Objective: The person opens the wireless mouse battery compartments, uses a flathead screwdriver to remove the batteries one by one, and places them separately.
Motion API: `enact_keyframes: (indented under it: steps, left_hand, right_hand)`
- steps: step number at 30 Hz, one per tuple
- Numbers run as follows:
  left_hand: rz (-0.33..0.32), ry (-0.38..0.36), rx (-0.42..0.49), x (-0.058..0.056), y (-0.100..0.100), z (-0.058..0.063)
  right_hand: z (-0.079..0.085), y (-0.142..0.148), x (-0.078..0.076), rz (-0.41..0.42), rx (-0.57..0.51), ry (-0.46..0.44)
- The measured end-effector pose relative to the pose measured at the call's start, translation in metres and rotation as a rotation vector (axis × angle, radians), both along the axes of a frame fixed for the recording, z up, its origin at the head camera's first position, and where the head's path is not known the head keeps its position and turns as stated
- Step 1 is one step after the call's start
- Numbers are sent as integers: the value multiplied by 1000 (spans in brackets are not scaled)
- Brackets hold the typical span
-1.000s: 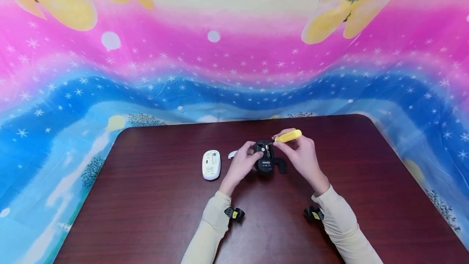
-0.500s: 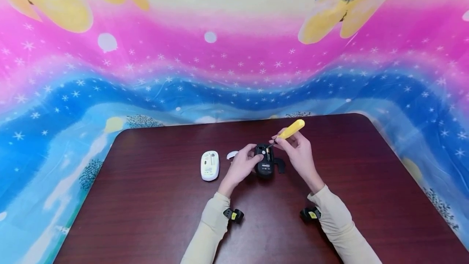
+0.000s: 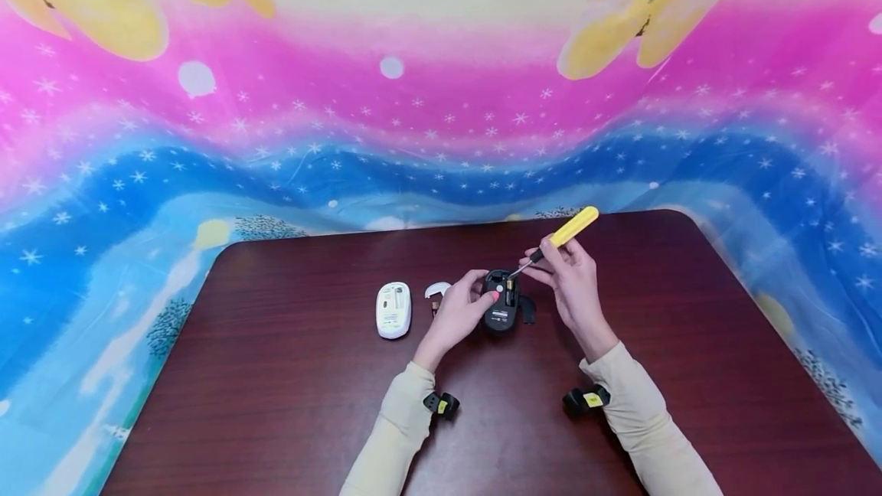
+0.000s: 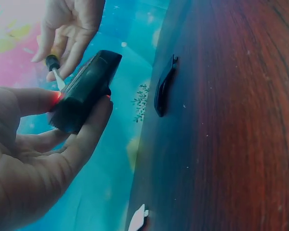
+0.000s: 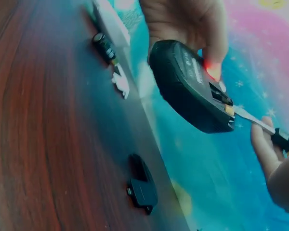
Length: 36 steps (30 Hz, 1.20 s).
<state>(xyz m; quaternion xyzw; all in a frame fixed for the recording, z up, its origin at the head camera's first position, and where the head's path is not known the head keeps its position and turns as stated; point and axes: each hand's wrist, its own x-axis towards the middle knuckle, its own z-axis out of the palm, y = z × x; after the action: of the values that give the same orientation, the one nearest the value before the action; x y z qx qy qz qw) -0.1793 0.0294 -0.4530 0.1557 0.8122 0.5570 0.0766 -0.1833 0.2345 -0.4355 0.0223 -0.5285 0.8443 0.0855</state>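
My left hand (image 3: 458, 311) grips a black computer mouse (image 3: 499, 318), underside up, raised off the table in the wrist views. Its thumb (image 4: 43, 101), tip glowing red, presses on the underside. A battery (image 3: 510, 295) lies in the open compartment. In my right hand (image 3: 575, 289) I hold a screwdriver (image 3: 575, 226) with a yellow handle, black collar and metal shaft. The flat tip (image 5: 241, 113) reaches into the compartment at the battery's end; exact contact is hard to tell. Below the mouse, the black battery cover (image 5: 143, 190) lies on the table.
A white mouse (image 3: 394, 312) lies underside up on the left, its compartment uncovered. Between it and my left hand are a white cover (image 3: 437, 289) and a loose battery (image 5: 103, 47). The dark wooden table (image 3: 310, 404) ends at a colourful curtain (image 3: 441, 136).
The screwdriver handle has swung up and to the right, showing more of its shaft and collar. The black mouse shifted slightly right. A red glow now shows on my left thumb.
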Motion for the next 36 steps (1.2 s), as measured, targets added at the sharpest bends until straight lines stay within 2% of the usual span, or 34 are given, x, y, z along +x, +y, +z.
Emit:
enact_keyframes:
  steps: [7,11,13,18,27,31,36]
  left_hand:
    - [9,63,-26,3,4,2]
    - [64,79,-38,5,5,3]
    - [95,68,-13,5,4,4]
    - [115,-26,91,5,1,7]
    - [93,-285,212,1,-2,1]
    - [86,-332,236,0,-3,-1]
    - [86,-349,265,-1,-5,-1]
  right_hand:
    - [7,13,-1,85,-149,-174]
    - [10,17,-1,139,-194,-240]
    - [12,17,0,139,-173,-251]
    - [14,15,0,88,-80,-233]
    - [12,19,-1,93,-62,-241]
    - [13,23,-2,83,-32,-237]
    - [14,33,-2,70,59,-267]
